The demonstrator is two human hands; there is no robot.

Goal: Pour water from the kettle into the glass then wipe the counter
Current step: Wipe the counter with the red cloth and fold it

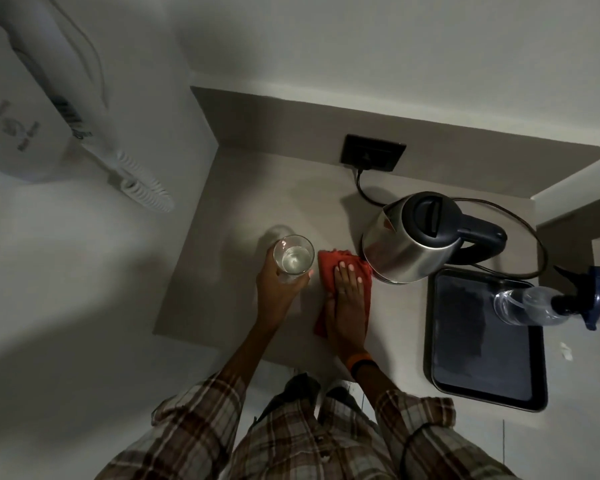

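Note:
A clear glass (293, 258) with water in it is held by my left hand (278, 285), which wraps around its side over the grey counter (229, 265). Just to its right, my right hand (347, 299) lies flat with fingers spread on a red cloth (328, 263), pressing it onto the counter. The cloth's far right corner touches the base of the steel kettle (400, 251), which stands upright with its dark lid closed and its handle pointing right.
A dark tray (444, 341) sits at the counter's right, with a spray bottle (530, 304) lying over its far corner. The kettle's cord (364, 192) runs to a wall socket (373, 152). A white wall-mounted device with a coiled cord (142, 185) hangs at left.

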